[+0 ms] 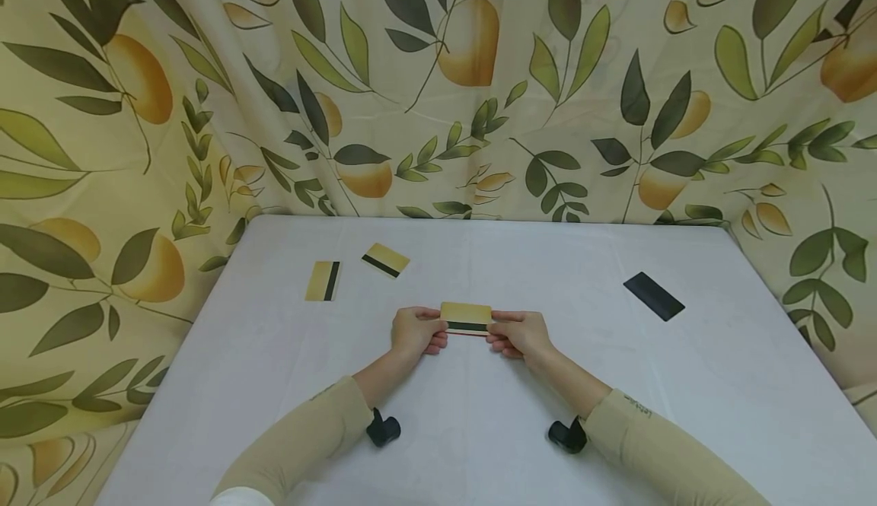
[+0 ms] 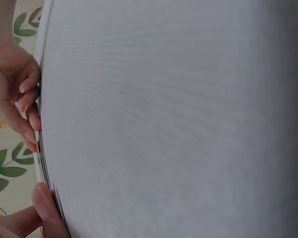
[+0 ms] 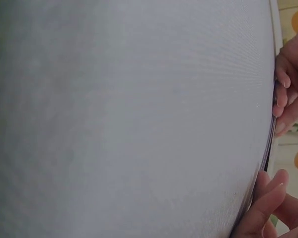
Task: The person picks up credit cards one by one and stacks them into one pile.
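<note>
A gold card with a black stripe (image 1: 466, 313) lies near the middle of the table, its long side running left to right. A thin red edge shows along its near side. My left hand (image 1: 413, 332) pinches the card's left end between thumb and fingers. At the opposite end, my right hand (image 1: 524, 334) pinches it the same way. From the left wrist, the card appears only as a thin edge-on strip, with the left thumb (image 2: 45, 203) against it. In the right wrist view the right hand's fingers (image 3: 263, 210) are at the strip's near end.
Two more gold cards with black stripes lie at the back left, one upright (image 1: 318, 281) and one slanted (image 1: 388, 257). A black rectangular card (image 1: 654, 296) lies at the right. Behind the white-covered table (image 1: 548, 262) hangs a fruit-patterned curtain (image 1: 425, 125).
</note>
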### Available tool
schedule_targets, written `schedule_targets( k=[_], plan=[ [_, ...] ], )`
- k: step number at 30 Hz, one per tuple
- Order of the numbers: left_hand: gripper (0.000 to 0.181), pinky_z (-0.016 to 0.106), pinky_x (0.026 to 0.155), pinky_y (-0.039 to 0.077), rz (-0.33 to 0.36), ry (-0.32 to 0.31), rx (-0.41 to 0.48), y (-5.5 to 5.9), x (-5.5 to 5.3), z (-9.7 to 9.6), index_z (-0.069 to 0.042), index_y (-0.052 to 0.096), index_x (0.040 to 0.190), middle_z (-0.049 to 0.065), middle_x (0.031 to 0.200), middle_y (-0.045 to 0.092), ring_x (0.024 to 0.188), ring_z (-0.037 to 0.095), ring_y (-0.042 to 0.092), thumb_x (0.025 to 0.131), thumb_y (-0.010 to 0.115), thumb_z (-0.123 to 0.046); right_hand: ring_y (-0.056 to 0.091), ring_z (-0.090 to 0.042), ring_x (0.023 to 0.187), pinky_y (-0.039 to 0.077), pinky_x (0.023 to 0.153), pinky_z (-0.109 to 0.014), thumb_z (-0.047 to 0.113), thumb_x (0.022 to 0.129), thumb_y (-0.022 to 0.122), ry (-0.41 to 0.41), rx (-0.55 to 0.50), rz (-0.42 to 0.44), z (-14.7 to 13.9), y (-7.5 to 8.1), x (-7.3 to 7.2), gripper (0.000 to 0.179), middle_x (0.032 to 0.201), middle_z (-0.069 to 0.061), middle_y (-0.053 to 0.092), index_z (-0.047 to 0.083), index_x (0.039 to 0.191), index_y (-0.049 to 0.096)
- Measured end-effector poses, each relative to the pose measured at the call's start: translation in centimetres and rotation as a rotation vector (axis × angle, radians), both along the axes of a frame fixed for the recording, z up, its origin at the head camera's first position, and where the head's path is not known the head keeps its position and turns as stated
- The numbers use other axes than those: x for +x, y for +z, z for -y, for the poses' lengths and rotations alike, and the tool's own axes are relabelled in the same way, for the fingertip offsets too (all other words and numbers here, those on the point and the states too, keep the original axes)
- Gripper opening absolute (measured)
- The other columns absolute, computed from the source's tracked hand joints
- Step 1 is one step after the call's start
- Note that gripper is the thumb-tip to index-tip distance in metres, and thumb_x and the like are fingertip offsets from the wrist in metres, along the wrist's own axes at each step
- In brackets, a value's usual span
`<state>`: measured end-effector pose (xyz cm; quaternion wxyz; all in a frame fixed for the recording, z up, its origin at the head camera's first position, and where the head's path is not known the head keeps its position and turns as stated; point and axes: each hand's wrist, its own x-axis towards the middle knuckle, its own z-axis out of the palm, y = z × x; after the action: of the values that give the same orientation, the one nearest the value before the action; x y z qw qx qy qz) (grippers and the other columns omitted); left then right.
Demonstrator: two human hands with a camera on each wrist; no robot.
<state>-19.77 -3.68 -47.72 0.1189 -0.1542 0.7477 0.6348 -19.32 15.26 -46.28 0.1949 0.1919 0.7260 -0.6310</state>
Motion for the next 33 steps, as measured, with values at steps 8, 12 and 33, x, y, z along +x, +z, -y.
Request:
schedule_targets(
  k=[8, 12, 33],
  plan=[
    [0.025, 0.024, 0.041, 0.051, 0.0, 0.006, 0.017, -0.1, 0.0, 0.1, 0.0, 0.064, 0.101, 0.009, 0.058, 0.064, 0.045, 0.013, 0.061, 0.076, 0.069, 0.0, 0.057, -0.006, 0.042, 0.046, 0.039, -0.016, 0.003, 0.082, 0.063, -0.009, -0.007, -0.023, 0.0, -0.3, 0.0, 0.039, 0.054, -0.001, 0.062, -0.001, 0.121, 0.057],
    [0.025, 0.025, 0.041, 0.051, -0.003, 0.002, 0.021, -0.1, 0.0, 0.1, 0.001, 0.063, 0.101, 0.009, 0.057, 0.064, 0.044, 0.013, 0.061, 0.076, 0.069, 0.001, 0.057, -0.006, 0.042, 0.047, 0.04, -0.017, 0.002, 0.082, 0.063, -0.007, -0.028, -0.03, -0.1, -0.4, 0.0, 0.04, 0.055, -0.002, 0.062, -0.002, 0.12, 0.056],
    [0.022, 0.023, 0.038, 0.049, 0.012, 0.077, 0.061, -0.2, -0.1, -0.2, 0.0, 0.063, 0.1, 0.007, 0.055, 0.062, 0.041, 0.011, 0.058, 0.079, 0.065, -0.008, 0.059, -0.007, 0.052, 0.05, 0.049, -0.018, 0.012, 0.085, 0.064, -0.077, -0.081, 0.023, -2.3, 2.2, 0.0, 0.042, 0.063, 0.001, 0.063, -0.002, 0.123, 0.052]
  ],
)
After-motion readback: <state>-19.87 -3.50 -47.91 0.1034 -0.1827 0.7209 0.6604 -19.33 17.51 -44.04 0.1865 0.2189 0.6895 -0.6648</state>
